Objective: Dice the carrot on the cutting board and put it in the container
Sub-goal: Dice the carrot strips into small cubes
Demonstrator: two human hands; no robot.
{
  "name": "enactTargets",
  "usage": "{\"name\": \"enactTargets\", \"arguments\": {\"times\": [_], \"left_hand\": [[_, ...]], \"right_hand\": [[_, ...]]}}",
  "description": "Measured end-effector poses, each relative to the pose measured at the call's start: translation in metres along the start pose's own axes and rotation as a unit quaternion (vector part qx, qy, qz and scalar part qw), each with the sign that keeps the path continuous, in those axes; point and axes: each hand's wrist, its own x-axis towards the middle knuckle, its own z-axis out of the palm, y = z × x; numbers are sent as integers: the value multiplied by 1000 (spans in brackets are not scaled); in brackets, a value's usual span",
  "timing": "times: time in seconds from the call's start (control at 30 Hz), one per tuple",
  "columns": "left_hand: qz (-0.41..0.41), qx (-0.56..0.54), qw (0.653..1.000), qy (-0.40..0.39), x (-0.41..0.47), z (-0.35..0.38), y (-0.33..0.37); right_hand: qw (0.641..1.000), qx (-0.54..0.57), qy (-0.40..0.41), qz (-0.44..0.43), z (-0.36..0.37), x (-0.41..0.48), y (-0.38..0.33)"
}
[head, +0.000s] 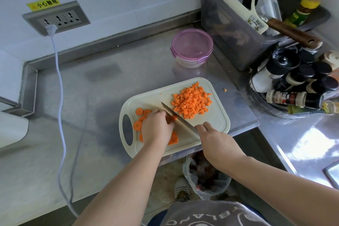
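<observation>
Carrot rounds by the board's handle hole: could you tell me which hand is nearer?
Left. The left hand partly covers the carrot rounds; the right hand grips the knife, farther right.

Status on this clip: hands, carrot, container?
Right hand grips knife, left hand holds carrot slices. Diced pile on cutting board. Container lid on.

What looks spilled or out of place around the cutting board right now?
One stray carrot cube lies on the steel counter, just off the right edge of the cutting board and apart from the diced pile. Nothing else looks spilled or askew.
</observation>
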Motion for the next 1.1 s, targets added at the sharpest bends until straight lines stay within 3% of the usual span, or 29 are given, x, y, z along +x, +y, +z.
{"name": "enactTargets", "arguments": {"times": [0.33, 0.47, 1.1], "left_hand": [[-5, -9, 1000, 1, 2, 0, 0], [-4, -45, 999, 6, 1, 0, -1], [-16, -16, 1000, 3, 0, 0, -1]], "right_hand": [[999, 29, -38, 14, -3, 11, 0], [998, 57, 1, 17, -8, 11, 2], [1000, -22, -11, 3, -7, -1, -7]]}}
